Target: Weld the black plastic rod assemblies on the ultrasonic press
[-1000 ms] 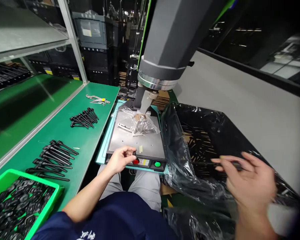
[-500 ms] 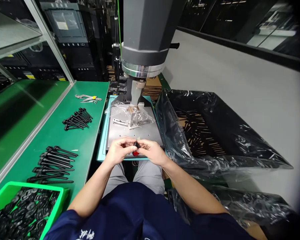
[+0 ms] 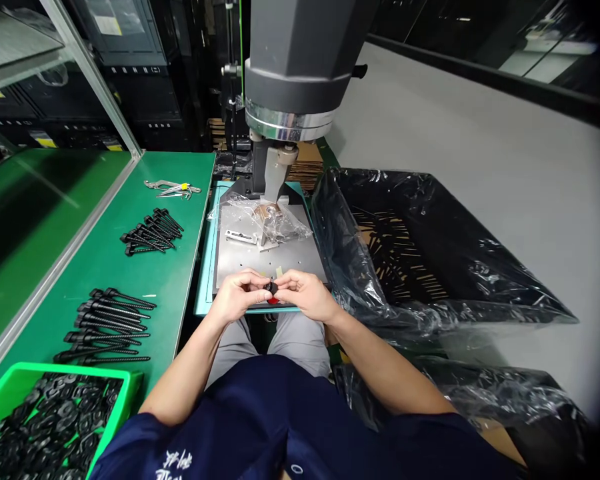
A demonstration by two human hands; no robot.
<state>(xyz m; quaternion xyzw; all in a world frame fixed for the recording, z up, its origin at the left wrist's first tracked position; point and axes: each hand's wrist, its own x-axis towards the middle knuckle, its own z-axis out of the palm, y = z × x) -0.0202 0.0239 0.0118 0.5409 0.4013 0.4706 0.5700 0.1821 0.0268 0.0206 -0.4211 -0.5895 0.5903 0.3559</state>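
Observation:
A small black part (image 3: 271,288) is pinched between my two hands above the front edge of the metal machine plate (image 3: 293,257). My left hand (image 3: 236,293) grips it from the left with thumb and fingertips. From the right, my right hand (image 3: 307,297) pinches the same part; its exact shape is partly covered by fingers. Just below it shows a red round button (image 3: 273,300). Beyond my hands, the machine's metal horn (image 3: 276,175) points down at a fixture (image 3: 268,212) wrapped in clear plastic film.
On the green table at left lie bundles of black threaded rods (image 3: 113,320), more rods (image 3: 153,230) and pliers (image 3: 173,188). A green bin (image 3: 130,393) holds black parts. At right stands a box lined with black plastic (image 3: 480,247), rods inside. The grey machine head (image 3: 300,60) hangs overhead.
The view has shifted slightly. Both hands still hold the black part together at nearly the same place, and the part seems slightly turned between the fingers.

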